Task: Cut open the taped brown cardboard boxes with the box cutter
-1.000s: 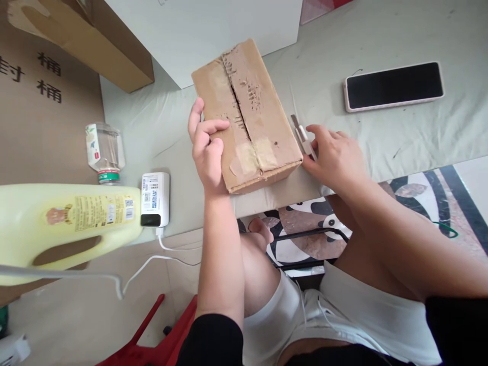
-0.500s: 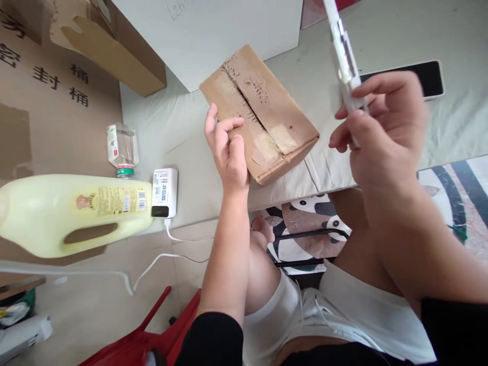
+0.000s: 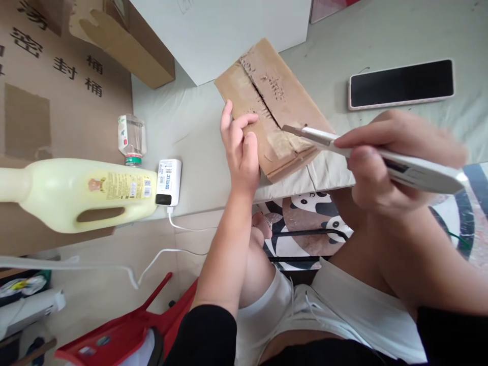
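Note:
A small brown cardboard box rests at a slant on the cloth-covered surface, its taped top seam partly slit and its paper scuffed. My left hand grips the box's left side, fingertips lying on the top. In my right hand is a white utility knife, held by its handle with the blade out. The blade tip is at the seam, by the upper edge of the remaining tape. Beyond my right hand lies a phone, screen dark.
Left of the box stand a clear bottle, a white power bank with a cable, and a pale yellow jug. Large cartons fill the far left, and a white box is behind. A red chair is below.
My right hand has turned the knife from pointing upward to pointing left, bringing its blade down to the box seam. The phone is now fully uncovered. The view has shifted slightly.

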A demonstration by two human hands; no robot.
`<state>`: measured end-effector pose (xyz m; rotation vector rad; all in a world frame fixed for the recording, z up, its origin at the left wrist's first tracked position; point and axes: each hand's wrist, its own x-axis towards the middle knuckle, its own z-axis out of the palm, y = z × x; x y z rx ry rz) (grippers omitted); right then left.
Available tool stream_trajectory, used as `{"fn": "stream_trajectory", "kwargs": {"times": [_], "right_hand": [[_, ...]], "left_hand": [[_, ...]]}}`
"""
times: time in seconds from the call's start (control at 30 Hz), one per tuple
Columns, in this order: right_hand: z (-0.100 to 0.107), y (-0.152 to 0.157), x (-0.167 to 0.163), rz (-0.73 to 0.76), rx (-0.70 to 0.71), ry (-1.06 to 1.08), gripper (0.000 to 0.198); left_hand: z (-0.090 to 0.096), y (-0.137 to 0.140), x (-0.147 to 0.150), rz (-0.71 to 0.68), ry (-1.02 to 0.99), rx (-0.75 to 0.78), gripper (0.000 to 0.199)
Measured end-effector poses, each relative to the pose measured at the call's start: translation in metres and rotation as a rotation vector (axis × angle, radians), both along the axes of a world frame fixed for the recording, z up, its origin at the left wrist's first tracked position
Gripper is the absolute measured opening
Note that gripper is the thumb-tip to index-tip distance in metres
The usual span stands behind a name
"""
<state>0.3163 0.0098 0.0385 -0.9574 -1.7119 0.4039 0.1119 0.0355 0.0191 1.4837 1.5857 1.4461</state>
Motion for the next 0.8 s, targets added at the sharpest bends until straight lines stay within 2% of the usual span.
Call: {"fn": "stream_trajectory", "kwargs": {"times": [0.07,0.1,0.33,0.47,0.6,0.8], "right_hand": [[0.007,0.002,-0.003,-0.014,0.134,0.024,0.013],[0.009,0.003,-0.005,-0.002,0.147,0.000,0.014],[0.020,-0.004,-0.016,-0.024,0.004,-0.123,0.021],[0.024,-0.008,-0.014,-0.103,0.061,-0.109,0.021],[0.028,-0.012,-0.009,-0.068,-0.037,-0.112,0.020],[0.028,-0.013,-0.005,-0.051,0.082,0.053,0.019]], "left_hand": [[0.000,-0.001,0.000,-0.011,-0.010,-0.009,0.030],[-0.001,-0.001,0.001,-0.017,-0.014,-0.014,0.030],[-0.001,-0.001,0.002,-0.005,0.030,0.032,0.030],[0.001,-0.003,0.005,-0.002,0.034,0.011,0.030],[0.000,0.000,0.005,-0.033,0.026,0.054,0.031],[-0.012,0.011,-0.005,-0.033,0.127,0.073,0.043]]}}
